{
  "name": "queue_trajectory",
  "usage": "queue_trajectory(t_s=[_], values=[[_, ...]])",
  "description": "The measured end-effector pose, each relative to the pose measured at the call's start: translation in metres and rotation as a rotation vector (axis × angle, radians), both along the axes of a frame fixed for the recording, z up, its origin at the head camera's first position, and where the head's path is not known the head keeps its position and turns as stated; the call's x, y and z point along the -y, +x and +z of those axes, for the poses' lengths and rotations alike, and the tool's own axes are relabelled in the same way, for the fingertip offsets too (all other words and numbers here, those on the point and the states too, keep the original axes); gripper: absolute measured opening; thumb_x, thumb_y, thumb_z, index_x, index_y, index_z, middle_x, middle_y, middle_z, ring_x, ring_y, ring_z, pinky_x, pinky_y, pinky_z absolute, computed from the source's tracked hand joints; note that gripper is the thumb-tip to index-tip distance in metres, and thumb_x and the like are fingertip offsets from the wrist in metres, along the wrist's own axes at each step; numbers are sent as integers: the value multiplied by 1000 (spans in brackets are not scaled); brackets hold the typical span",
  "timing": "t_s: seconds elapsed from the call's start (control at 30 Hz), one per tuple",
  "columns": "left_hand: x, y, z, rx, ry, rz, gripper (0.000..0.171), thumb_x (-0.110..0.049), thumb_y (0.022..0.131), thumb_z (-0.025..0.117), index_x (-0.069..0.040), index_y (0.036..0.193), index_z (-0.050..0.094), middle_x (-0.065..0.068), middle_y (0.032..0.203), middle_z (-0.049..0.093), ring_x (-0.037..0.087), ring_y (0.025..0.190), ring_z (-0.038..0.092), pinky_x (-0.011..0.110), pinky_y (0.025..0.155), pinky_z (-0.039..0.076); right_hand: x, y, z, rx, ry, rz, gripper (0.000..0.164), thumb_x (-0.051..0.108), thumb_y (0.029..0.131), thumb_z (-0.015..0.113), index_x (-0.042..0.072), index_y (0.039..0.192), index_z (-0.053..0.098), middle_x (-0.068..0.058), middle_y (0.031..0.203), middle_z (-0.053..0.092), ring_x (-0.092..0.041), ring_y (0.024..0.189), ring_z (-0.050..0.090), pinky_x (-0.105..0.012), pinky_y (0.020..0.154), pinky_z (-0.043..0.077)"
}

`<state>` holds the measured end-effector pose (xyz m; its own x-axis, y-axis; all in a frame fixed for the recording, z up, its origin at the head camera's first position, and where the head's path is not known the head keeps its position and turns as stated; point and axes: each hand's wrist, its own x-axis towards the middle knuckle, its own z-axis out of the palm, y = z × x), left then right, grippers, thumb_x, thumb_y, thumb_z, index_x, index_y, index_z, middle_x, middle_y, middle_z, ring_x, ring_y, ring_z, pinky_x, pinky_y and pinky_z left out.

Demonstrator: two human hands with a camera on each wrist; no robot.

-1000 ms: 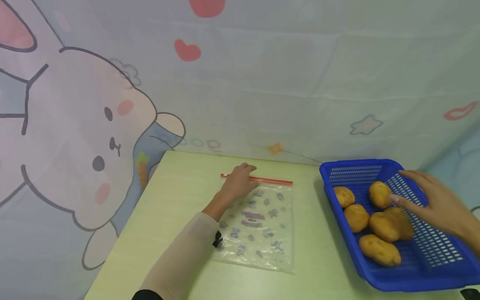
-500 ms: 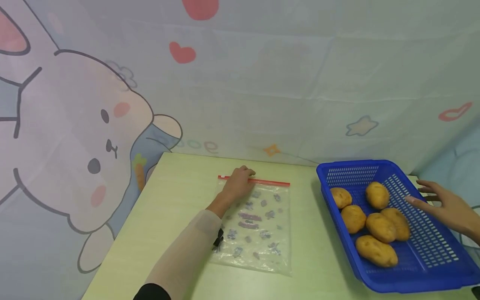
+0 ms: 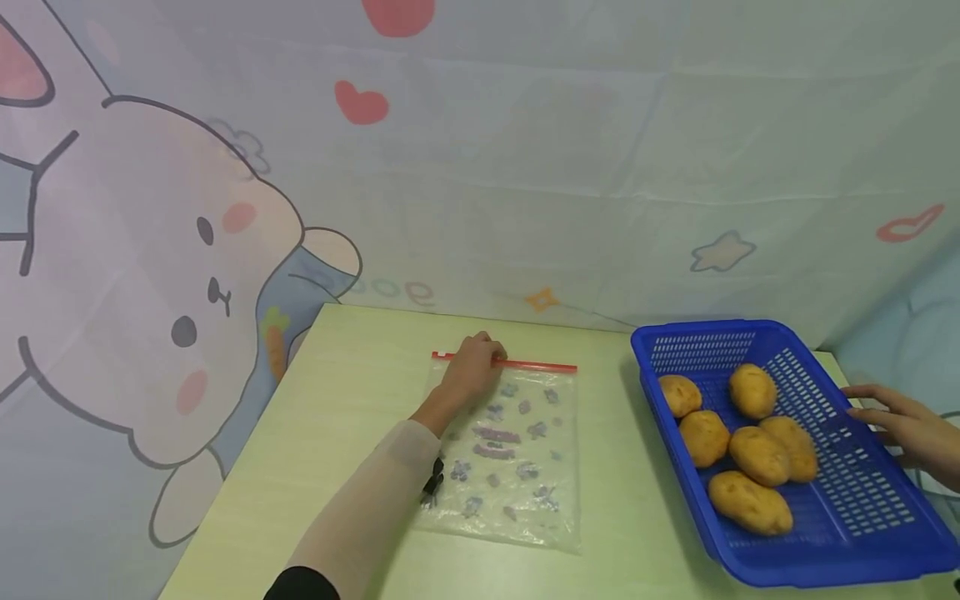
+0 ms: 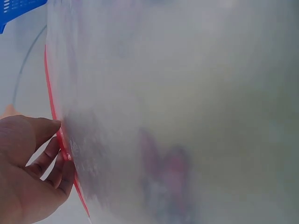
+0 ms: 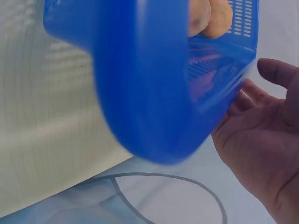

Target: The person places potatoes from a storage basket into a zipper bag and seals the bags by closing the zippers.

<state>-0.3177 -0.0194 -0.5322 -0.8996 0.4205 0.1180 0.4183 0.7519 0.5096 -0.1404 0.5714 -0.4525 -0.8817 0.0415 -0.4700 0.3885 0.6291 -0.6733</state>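
Note:
A clear zip bag (image 3: 502, 467) with purple and grey prints lies flat on the pale table, its red zip strip (image 3: 540, 366) along the far edge. My left hand (image 3: 471, 372) pinches that strip near its middle; in the left wrist view the thumb (image 4: 49, 125) and curled fingers meet at the red edge. To the right stands a blue plastic basket (image 3: 885, 533) holding several potatoes (image 3: 759, 455). At its right rim is my right hand (image 3: 915, 433), fingers (image 5: 245, 95) against the outer wall and the thumb held apart from them in the right wrist view.
The table (image 3: 360, 375) ends at the left and right, and its far edge meets a printed cloth backdrop (image 3: 525, 167). A thin cord (image 3: 951, 414) shows behind my right hand.
My right hand has moved from above the potatoes out to the basket's right rim and lowered there. The left hand stays at the red strip, its fingers now curled tighter on it.

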Motion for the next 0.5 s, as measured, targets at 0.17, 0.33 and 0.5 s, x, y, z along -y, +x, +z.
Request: queue_trajectory(t_s=[0.17,0.33,0.5], values=[[1,5,-3,9,6,19,13,-5,102,68,-8,110,78,4,105,63,26,100,57,36,87,54,-9,1,-10,15,-95,-4,58,24,117,37,-11,155,9,-24,116,70,-38,97,74,-56,78,63],[3,10,-2,14,4,30,13,-6,102,66,-11,110,76,2,104,63,24,102,57,34,88,54,-15,1,-15,27,-174,-22,64,25,116,42,-7,159,6,-17,113,72,-43,96,75,-60,78,63],[8,18,6,7,65,30,15,-6,98,65,-12,108,76,0,105,63,25,106,55,36,89,53,-17,-2,-15,24,-171,-7,74,27,116,43,-6,162,-5,-19,115,72,-43,97,75,-60,79,63]])
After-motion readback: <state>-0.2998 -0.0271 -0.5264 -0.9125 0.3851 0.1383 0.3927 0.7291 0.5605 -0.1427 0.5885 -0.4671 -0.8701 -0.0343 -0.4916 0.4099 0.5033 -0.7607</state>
